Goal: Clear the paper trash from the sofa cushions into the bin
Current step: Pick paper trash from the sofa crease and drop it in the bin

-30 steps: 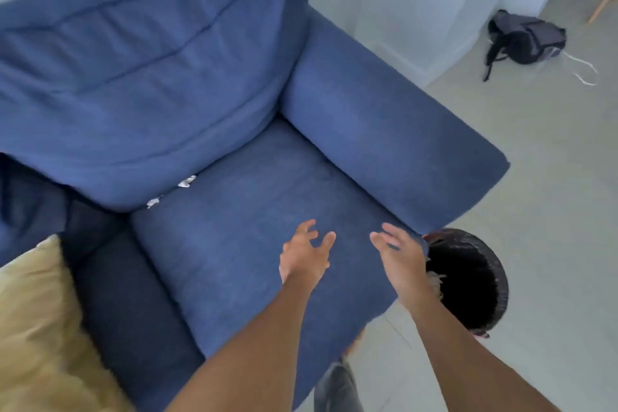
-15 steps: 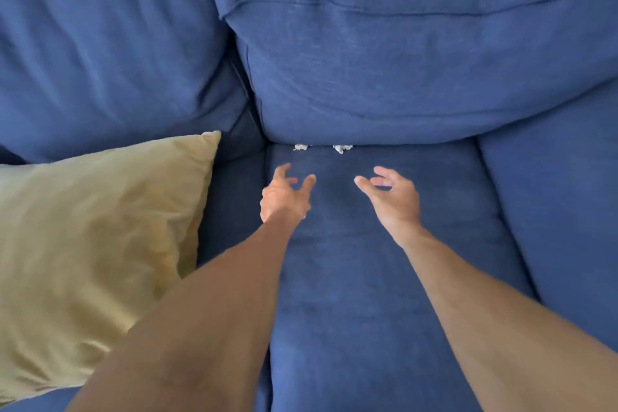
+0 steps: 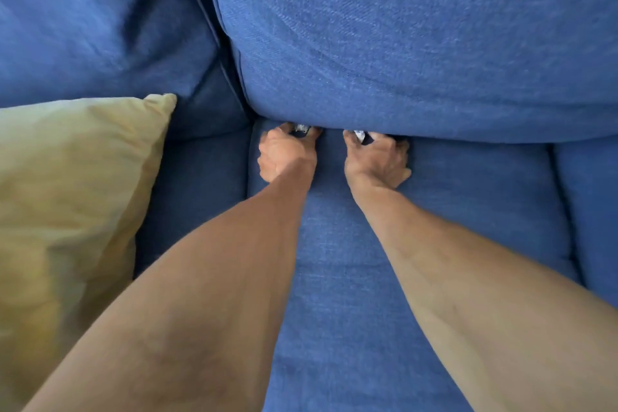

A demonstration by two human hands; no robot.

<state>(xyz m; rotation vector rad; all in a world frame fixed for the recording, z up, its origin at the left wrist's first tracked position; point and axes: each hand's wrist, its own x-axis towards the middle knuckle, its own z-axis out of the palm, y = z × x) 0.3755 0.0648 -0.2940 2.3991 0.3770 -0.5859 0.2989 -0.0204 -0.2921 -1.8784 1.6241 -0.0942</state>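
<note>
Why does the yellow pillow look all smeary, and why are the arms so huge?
Head view: the yellow pillow and the left back cushion are blurred, probably by motion; the wide-angle lens swells the nearby forearms, while the left hand and right hand stay fairly sharp.

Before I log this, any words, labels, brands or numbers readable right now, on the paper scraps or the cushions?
None readable.
Left paper scrap: dark marks, too small and blurred to read.
Right paper scrap: same, nothing legible.
Blue sofa cushions and yellow pillow: no tag or label in view.
</note>
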